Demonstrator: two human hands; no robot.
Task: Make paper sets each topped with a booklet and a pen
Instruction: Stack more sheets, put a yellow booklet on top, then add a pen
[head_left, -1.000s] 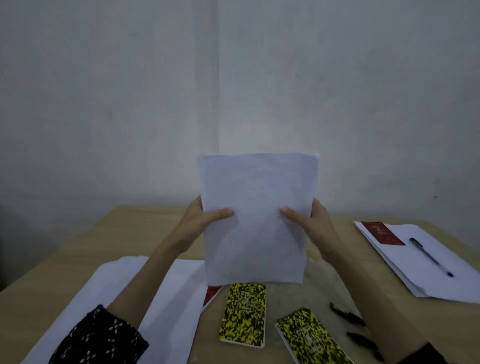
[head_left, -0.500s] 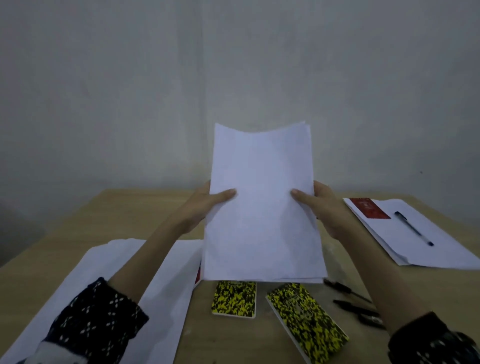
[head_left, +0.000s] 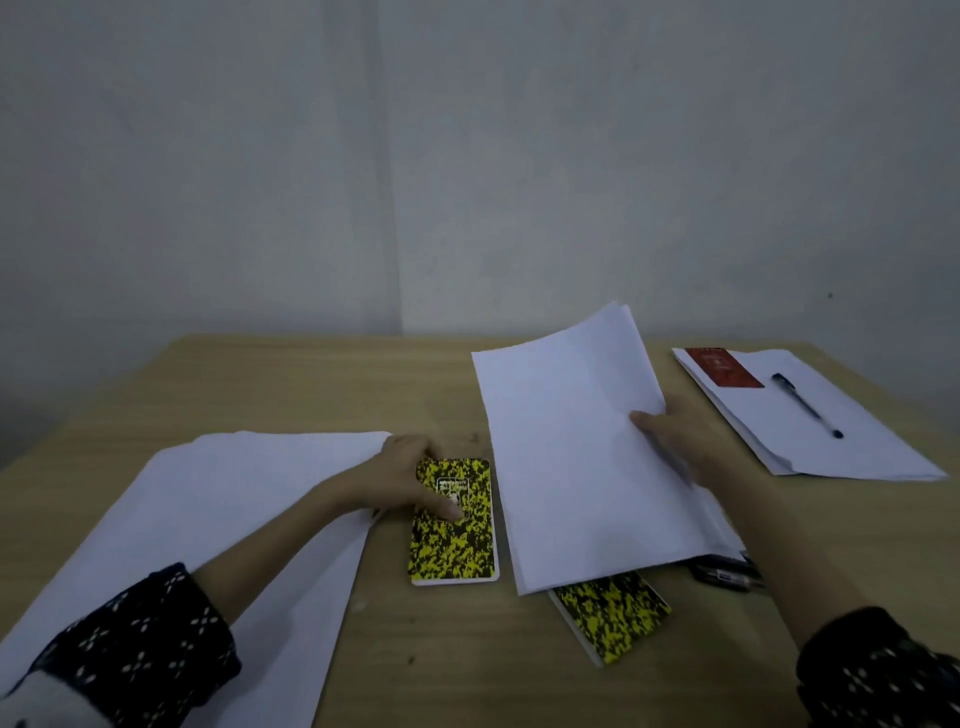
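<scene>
My right hand (head_left: 685, 441) grips a stack of white sheets (head_left: 571, 452) by its right edge, tilted low over the table. Its lower part covers a second yellow-and-black booklet (head_left: 615, 613) and some dark pens (head_left: 727, 574). My left hand (head_left: 410, 478) rests on a yellow-and-black booklet (head_left: 452, 540), thumb on its cover and fingers at its top left corner. At the far right lies a paper set (head_left: 841, 447) topped with a red booklet (head_left: 722, 366) and a black pen (head_left: 805, 405).
A large pile of white paper (head_left: 218, 519) lies on the left of the wooden table (head_left: 311, 384), under my left forearm. A grey wall stands close behind the table's far edge.
The sheets were held upright in both hands; now they have dropped to the right in my right hand alone. My left hand let go and moved down onto the yellow booklet.
</scene>
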